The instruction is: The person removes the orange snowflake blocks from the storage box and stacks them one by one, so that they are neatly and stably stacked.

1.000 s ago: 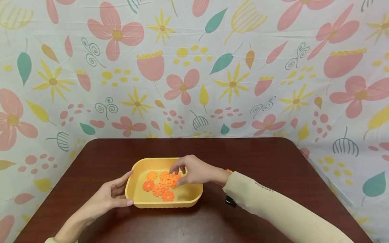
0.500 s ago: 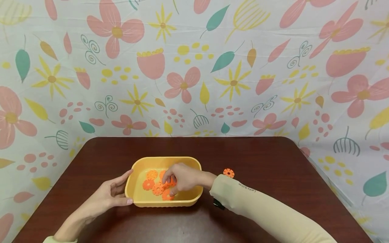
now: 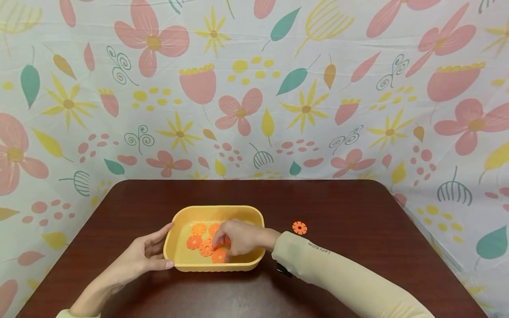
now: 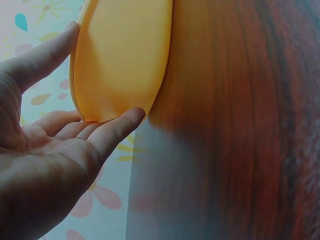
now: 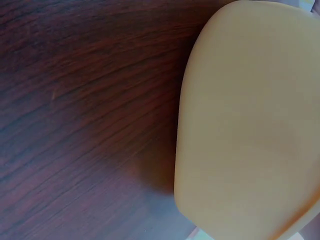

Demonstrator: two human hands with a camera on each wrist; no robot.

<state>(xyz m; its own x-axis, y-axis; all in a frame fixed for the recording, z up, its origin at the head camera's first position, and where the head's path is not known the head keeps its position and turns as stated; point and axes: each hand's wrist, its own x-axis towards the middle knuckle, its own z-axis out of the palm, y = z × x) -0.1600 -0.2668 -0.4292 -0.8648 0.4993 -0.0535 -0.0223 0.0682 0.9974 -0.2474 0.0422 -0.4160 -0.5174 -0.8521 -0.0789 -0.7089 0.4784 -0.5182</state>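
Observation:
A yellow plastic tub (image 3: 180, 260) stands on the table with several orange flower-shaped discs (image 3: 194, 242) in it. My left hand (image 3: 139, 256) holds the tub's left end, thumb at the near corner and forefinger at the far one. In the left wrist view, that hand's (image 4: 65, 135) fingers lie against the tub's end wall (image 4: 122, 75). My right hand (image 3: 240, 238) reaches down inside the tub, its bent fingers among the discs. Orange shows beneath its fingers, but whether they pinch a disc is hidden. The right wrist view shows the tub's outer wall (image 5: 250, 110), not the fingers.
One orange flower-shaped disc (image 3: 299, 228) lies alone on the dark brown table (image 3: 338, 212), right of the tub. A flower-patterned cloth (image 3: 254, 132) hangs behind the table. A small black object (image 3: 284, 270) shows under the right sleeve.
My right hand has lowered into the tub and moved slightly left, its fingers reaching down among the discs. The lone disc on the table is now uncovered. The left hand stays put.

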